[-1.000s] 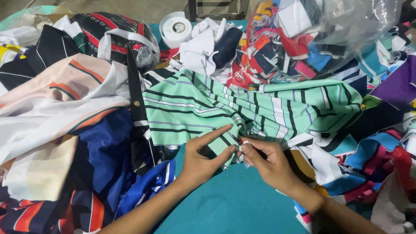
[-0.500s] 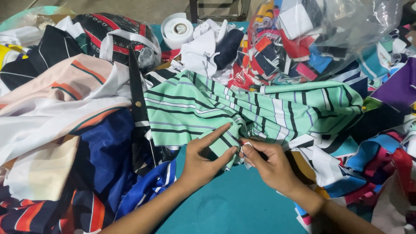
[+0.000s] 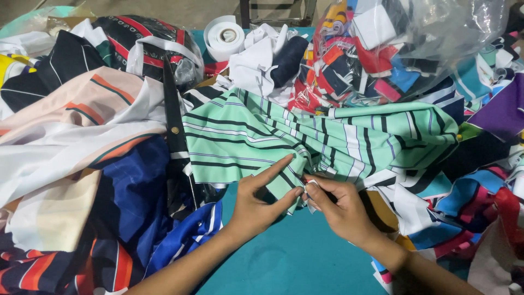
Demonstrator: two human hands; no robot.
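Observation:
A mint-green cloth (image 3: 305,136) with black and white stripes lies spread across the middle of a teal table (image 3: 295,262). My left hand (image 3: 259,202) pinches the cloth's near edge between thumb and middle fingers, with the index finger stretched out over the fabric. My right hand (image 3: 338,205) grips the same edge right beside it, fingertips almost touching the left thumb. A small white scrap shows between the right fingers.
Large black scissors (image 3: 176,136) lie shut left of the green cloth. Heaps of striped and coloured fabric surround the table on the left and right. A roll of white tape (image 3: 224,37) and a clear plastic bag (image 3: 393,49) stuffed with scraps sit at the back.
Both hands have stayed on the cloth's near edge; the fingers shifted only slightly. The view moved a little.

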